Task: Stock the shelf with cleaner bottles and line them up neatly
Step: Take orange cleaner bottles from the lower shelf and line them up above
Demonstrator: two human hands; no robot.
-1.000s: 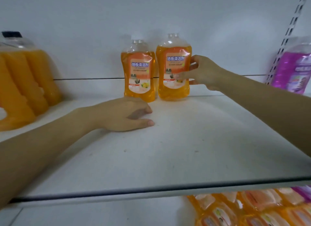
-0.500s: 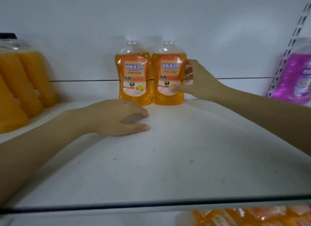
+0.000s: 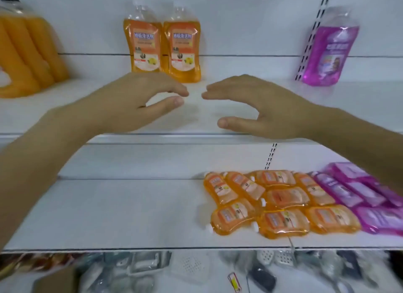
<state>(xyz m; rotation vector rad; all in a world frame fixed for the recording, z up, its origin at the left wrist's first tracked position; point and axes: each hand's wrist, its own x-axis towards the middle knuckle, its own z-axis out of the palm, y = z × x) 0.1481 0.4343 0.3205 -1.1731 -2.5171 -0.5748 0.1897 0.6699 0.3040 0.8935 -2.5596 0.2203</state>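
Note:
Two orange cleaner bottles stand upright side by side at the back of the upper shelf (image 3: 218,120), the left bottle (image 3: 144,42) touching the right bottle (image 3: 183,46). My left hand (image 3: 130,103) and my right hand (image 3: 257,106) hover over the shelf's front part, a little in front of the bottles, fingers loosely bent and holding nothing. On the lower shelf (image 3: 120,214) several orange cleaner bottles (image 3: 270,203) lie flat in a cluster at the right.
A large orange jug (image 3: 26,55) stands at the upper shelf's left end and a purple bottle (image 3: 329,50) at its right, beside a slotted upright. Several purple bottles (image 3: 366,192) lie flat right of the orange cluster. Mixed packaged goods (image 3: 152,271) fill the bottom level.
My right hand has let go of the right orange bottle and drawn back. My left hand has lifted off the shelf. The view has tilted down, revealing the lower shelf.

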